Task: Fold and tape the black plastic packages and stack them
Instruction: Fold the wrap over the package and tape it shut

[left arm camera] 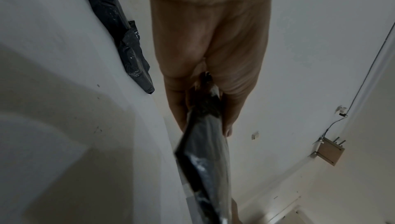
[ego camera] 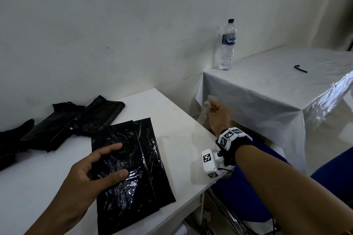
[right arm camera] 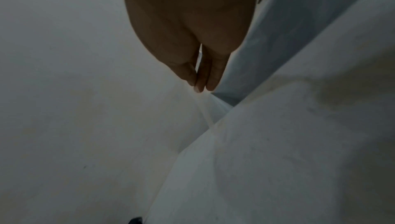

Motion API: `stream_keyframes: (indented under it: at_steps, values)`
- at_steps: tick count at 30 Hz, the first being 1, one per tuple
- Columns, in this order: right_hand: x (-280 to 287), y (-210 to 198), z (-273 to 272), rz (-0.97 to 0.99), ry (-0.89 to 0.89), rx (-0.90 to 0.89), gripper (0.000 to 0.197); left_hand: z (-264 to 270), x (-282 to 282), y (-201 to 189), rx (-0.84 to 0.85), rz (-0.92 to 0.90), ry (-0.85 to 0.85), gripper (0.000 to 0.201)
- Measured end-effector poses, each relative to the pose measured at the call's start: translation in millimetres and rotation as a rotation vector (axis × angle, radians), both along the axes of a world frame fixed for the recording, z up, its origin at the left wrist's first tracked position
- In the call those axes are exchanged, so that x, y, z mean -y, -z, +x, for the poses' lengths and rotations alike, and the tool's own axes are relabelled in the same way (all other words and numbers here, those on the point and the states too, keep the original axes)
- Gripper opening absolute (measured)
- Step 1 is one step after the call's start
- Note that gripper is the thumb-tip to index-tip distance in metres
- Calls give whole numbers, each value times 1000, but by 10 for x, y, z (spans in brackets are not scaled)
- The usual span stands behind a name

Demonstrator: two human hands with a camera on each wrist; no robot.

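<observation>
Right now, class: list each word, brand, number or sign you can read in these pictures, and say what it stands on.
"AQU", cut off at the label's edge: blue label of the clear plastic water bottle.
Black-and-white square marker patterns, no letters: white wrist camera rig.
Nothing else is readable.

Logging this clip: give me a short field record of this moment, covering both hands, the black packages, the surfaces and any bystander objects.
left hand: grips the near black package at its left edge, thumb on top
right hand: off the table's right edge, pinching a clear strip, probably tape
near black package: flat on the white table
other black packages: loose heap at the table's far left, not neatly stacked
side table: covered in clear plastic sheet
water bottle: upright on the side table
small black bent item: on the side table, unidentifiable
</observation>
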State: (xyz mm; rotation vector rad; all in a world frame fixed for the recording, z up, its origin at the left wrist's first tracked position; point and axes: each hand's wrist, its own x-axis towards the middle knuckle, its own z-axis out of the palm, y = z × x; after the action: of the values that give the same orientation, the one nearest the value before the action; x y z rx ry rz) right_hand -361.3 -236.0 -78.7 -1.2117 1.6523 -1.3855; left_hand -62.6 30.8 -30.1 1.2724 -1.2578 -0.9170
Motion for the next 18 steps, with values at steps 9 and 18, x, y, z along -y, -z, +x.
stream_keyframes:
  at_steps: [9, 18]
  values:
    - [-464, -916, 320, -382, -227, -142, 45, 234, -130, -83, 19, -37, -35, 76]
    - [-1473, -1536, 679, -384, -794, 233, 61, 435, -406, -284, 18, -91, -90, 75]
